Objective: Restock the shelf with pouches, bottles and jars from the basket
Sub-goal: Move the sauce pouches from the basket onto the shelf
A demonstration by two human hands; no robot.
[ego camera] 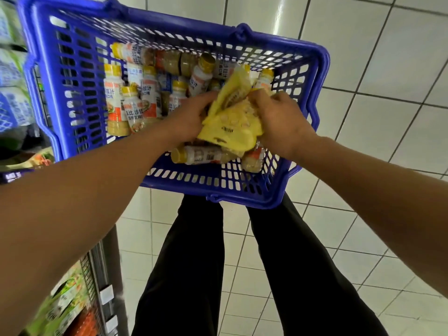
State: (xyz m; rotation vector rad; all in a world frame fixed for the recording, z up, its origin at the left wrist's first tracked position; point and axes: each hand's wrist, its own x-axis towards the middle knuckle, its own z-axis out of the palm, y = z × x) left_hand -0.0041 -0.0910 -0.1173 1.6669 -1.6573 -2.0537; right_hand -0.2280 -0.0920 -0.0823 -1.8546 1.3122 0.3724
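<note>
I see left hand (191, 117) and right hand (278, 122) inside blue basket (322, 76), fingers curled round bunch of yellow pouches (232, 120) lying atop loose bottles (135, 103). My judgement: bunch is slack, so one pouch may slip free on lift, dropping among bottles or onto tiled floor (388, 69).

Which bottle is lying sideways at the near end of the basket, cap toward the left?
The white-labelled bottle partly tucked under the yellow pouches, stretched along the basket's near wall with its yellow cap left; the others point elsewhere.
</note>
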